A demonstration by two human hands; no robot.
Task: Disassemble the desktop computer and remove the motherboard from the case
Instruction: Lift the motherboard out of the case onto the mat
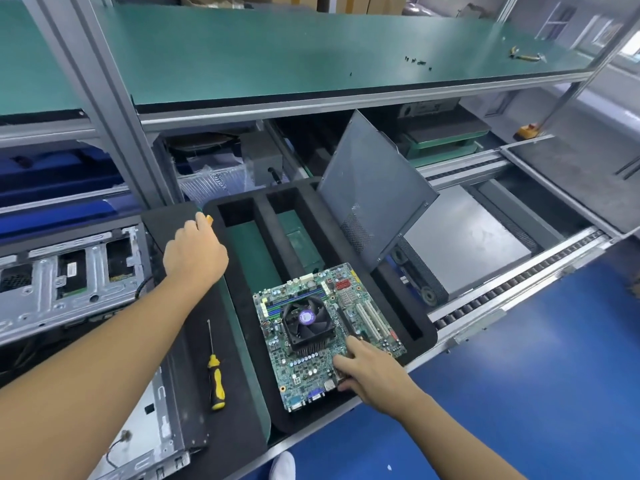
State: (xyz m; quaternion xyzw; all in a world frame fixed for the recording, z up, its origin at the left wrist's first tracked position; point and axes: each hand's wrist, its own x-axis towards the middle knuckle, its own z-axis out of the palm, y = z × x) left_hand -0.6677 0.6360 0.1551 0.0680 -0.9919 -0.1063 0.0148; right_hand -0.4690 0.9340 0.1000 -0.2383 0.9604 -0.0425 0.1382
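Far left: stripped computer case point(69, 271) on the bench. Next: left hand point(194, 251), fingers curled round a small orange item point(209, 218), identity unclear, at the foam tray point(242, 209) corner. Below: screwdriver point(215, 379) loose on the black mat point(190, 341). Centre: motherboard point(311, 344) in the tray, outside the case. Right: right hand point(374, 372) pinching the board's near edge, fingers on top, thumb at the rim.

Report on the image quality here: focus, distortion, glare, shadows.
Head view: the motherboard and yellow screwdriver are sharp; wide-angle distortion bows the shelf frame and conveyor rail; the top-right corner is blurred and washed out by bright light; lighting is even, shadows soft, with mild sheen on the grey plate.
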